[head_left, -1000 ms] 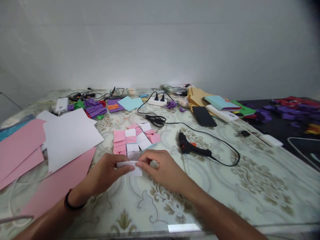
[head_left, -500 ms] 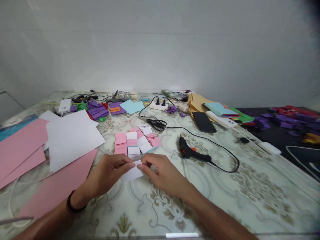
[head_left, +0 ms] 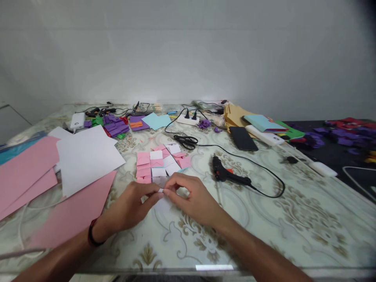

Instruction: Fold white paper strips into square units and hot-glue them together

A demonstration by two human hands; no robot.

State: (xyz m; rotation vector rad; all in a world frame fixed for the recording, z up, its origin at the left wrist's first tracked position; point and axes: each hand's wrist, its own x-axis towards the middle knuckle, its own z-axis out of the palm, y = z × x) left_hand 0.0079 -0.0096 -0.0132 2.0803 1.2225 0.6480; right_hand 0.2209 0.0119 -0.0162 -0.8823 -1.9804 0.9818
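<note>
A small piece of white paper (head_left: 161, 190) is pinched between my two hands near the table's front middle, mostly covered by the fingers. My left hand (head_left: 131, 205) grips its left side with thumb and forefinger. From the right, my right hand (head_left: 190, 197) pinches it too, and the fingertips of both hands nearly touch. Just beyond them lie folded pink pieces (head_left: 143, 165) and folded white pieces (head_left: 159, 172) in rough rows.
Large white sheets (head_left: 89, 158) and pink sheets (head_left: 79, 213) cover the left side. A black glue gun (head_left: 230, 174) with its cord lies at the right. Black scissors (head_left: 186, 141), a power strip (head_left: 188, 120), a dark phone (head_left: 243, 138) and yellow paper (head_left: 233, 115) sit farther back.
The white paper, which showed as a flat square between the hands, now shows only as a small bit at the fingertips. Both hands have drawn closer together, and the view has shifted slightly.
</note>
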